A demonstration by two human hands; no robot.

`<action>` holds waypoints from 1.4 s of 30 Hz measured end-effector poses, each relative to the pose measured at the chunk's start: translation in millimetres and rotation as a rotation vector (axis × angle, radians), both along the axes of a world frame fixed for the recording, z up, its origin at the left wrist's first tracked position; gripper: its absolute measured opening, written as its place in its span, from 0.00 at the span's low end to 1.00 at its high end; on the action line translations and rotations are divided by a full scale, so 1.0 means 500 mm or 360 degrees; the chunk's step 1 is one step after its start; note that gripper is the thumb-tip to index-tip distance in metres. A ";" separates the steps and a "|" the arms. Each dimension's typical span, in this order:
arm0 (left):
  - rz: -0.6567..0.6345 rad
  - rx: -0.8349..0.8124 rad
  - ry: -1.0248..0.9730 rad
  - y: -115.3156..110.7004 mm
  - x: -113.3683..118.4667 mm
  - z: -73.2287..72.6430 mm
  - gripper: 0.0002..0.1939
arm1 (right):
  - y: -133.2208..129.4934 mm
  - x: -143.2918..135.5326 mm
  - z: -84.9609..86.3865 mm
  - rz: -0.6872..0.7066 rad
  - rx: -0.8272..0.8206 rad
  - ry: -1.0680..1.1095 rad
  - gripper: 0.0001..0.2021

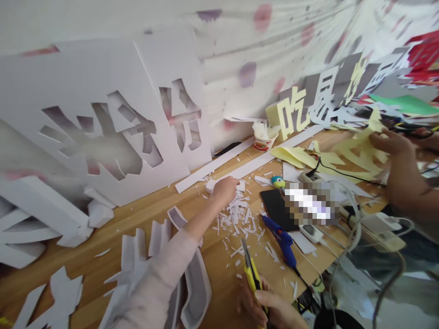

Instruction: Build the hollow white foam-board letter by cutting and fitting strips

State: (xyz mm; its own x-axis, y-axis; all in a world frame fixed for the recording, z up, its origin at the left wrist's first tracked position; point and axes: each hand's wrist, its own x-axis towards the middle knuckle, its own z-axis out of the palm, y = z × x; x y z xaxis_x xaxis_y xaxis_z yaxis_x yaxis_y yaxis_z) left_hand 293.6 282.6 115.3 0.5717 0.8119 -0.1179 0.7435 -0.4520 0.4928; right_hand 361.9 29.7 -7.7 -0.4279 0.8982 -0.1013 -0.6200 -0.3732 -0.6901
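Note:
My left hand (224, 191) reaches across the table with its fingers closed around a small white piece (210, 186), which shows on both sides of the hand. White scraps (238, 209) lie scattered just in front of it. Near the table's front edge, my right hand (267, 304) grips a yellow utility knife (252, 272), its blade out and pointing up and away from me. Left of the knife lie curved white foam-board parts (199, 288), partly covered by my left sleeve.
A blue glue gun (281, 240) and black phone (274, 208) lie right of the scraps. Power strips (375, 233) and cables crowd the right edge. A co-worker's hand (394, 141) touches yellow paper (356, 151). White boards with cut-out characters (164, 169) lean at the back.

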 end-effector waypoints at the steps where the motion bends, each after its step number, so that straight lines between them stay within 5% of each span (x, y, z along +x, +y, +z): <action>1: -0.0033 0.0030 0.0094 0.021 0.021 -0.021 0.14 | 0.000 -0.004 -0.003 -0.0019 0.0004 0.0014 0.25; 4: -0.0109 0.0133 0.0296 0.059 0.044 -0.068 0.17 | -0.001 -0.007 -0.008 -0.0088 0.0005 0.0038 0.22; 8: -0.0232 0.0338 0.0341 0.078 0.022 -0.080 0.17 | -0.005 0.000 -0.006 -0.0092 -0.0061 0.0078 0.21; 18: -0.0212 0.0474 -0.0133 0.082 -0.110 0.019 0.10 | 0.001 -0.002 0.005 -0.0117 -0.0167 0.0061 0.21; 21: -0.0118 0.0429 -0.0402 0.040 -0.182 0.051 0.08 | 0.002 0.005 0.003 -0.0085 -0.0149 -0.0014 0.21; 25: 0.0176 0.0563 -0.0735 -0.071 -0.302 0.078 0.11 | 0.004 0.014 0.000 -0.0017 -0.0147 -0.0110 0.22; 29: 0.0517 0.0829 -0.0853 -0.207 -0.415 0.083 0.06 | 0.006 0.016 0.010 0.0029 -0.0133 -0.0205 0.21; 33: 0.0536 0.1084 -0.0817 -0.315 -0.492 0.075 0.10 | 0.021 -0.003 0.036 0.0056 -0.0195 -0.0254 0.19; 38: 0.0822 0.0903 -0.0541 -0.379 -0.547 0.057 0.09 | 0.064 -0.069 0.070 -0.0111 -0.0335 -0.0380 0.19; 42: 0.0901 0.0615 -0.0340 -0.389 -0.566 0.022 0.11 | 0.090 -0.116 0.076 -0.0277 -0.0379 -0.0838 0.25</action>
State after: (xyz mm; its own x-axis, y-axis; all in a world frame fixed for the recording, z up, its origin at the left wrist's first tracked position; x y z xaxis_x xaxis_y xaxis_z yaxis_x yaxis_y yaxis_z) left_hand 10.5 87.9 126.2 0.0291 0.9518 0.3054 0.8208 -0.1971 0.5361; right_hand 304.0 74.7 30.1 -0.1145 0.8772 -0.4663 -0.2833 -0.4788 -0.8310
